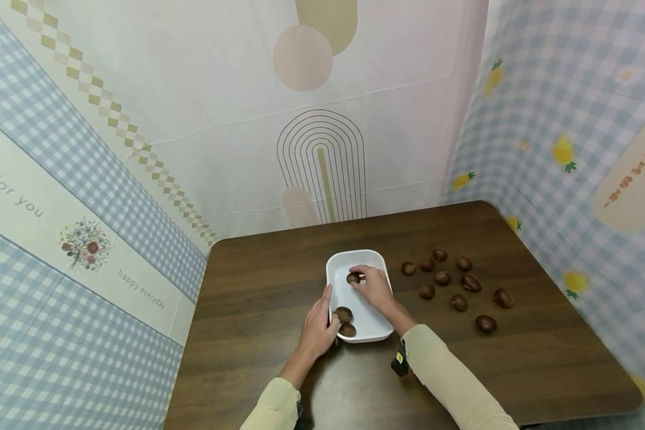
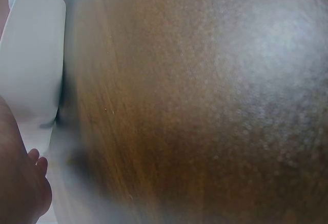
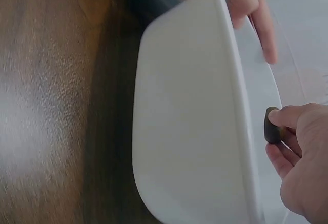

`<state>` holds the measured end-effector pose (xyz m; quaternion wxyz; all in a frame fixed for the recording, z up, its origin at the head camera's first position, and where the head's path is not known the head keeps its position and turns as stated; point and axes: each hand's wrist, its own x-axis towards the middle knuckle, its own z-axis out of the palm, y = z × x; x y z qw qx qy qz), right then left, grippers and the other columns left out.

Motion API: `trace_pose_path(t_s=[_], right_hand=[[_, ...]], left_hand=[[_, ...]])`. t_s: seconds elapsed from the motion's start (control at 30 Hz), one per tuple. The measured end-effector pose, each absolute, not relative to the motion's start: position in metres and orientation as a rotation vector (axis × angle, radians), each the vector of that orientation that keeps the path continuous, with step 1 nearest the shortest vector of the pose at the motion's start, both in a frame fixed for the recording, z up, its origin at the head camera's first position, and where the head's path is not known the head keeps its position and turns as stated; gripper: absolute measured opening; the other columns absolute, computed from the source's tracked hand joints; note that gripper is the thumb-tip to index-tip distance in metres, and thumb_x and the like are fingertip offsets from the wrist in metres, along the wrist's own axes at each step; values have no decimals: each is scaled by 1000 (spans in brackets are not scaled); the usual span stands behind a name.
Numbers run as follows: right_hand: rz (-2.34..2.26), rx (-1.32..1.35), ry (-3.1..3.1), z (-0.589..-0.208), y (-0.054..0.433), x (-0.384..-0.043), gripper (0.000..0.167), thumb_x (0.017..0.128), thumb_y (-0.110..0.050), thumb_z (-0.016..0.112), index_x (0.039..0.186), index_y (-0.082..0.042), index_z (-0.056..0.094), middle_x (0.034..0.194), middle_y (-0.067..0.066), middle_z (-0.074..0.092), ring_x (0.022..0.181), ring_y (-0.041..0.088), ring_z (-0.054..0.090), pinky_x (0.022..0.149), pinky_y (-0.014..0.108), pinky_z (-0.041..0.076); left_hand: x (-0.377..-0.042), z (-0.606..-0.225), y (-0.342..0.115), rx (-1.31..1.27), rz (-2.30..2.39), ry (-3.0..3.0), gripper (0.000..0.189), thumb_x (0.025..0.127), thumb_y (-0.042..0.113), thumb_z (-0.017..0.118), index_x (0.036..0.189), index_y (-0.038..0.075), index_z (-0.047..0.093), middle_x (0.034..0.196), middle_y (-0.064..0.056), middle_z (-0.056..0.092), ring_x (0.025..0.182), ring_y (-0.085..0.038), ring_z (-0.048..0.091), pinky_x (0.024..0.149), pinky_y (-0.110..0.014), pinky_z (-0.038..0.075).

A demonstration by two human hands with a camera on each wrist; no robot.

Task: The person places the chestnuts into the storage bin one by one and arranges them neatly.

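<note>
A white rectangular tray [image 1: 368, 322] is on the brown table. My left hand [image 1: 317, 327] grips its left wall, fingers along the outside and thumb over the rim. Inside the near left corner lie two chestnuts, one [image 1: 344, 314] beside the other [image 1: 347, 329], close to that thumb. My right hand [image 1: 375, 289] reaches over the tray and pinches another chestnut [image 1: 353, 278] between thumb and fingers towards the far end. The right wrist view shows this pinched chestnut [image 3: 272, 125] from the side; the tray wall hides the two others there.
Several loose chestnuts [image 1: 442, 278] are scattered on the table to the right of the tray. The nearest of them [image 1: 486, 323] lies right of my right forearm. Patterned cloths hang behind the table [image 1: 258, 286] and at both sides.
</note>
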<state>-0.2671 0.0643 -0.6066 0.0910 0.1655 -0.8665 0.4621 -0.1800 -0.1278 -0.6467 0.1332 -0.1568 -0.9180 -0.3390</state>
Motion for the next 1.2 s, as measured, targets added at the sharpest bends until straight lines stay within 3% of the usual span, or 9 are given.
trace_pose_path(t_s=[0.33,1.2], right_hand=[[1328,505,-2690,-615,48,-261,27,81,6,83,107,1,79,102,12,80,91,29,76,85,45,60],[1400,562,-2753,-623,37,-244,21,84,3,83,105,3,79,102,14,80,90,28,78,86,46,60]], left_hand=[[-180,-645,-128,-459,-986,-2662,76,92,14,55,164,-1,34,165,-14,44,142,-35,53,108,-59,45],[-177,-640,-128,-444,-1010,-2670,77,92,14,55,165,1,34,162,-17,48,141,-36,53,110,-59,44]])
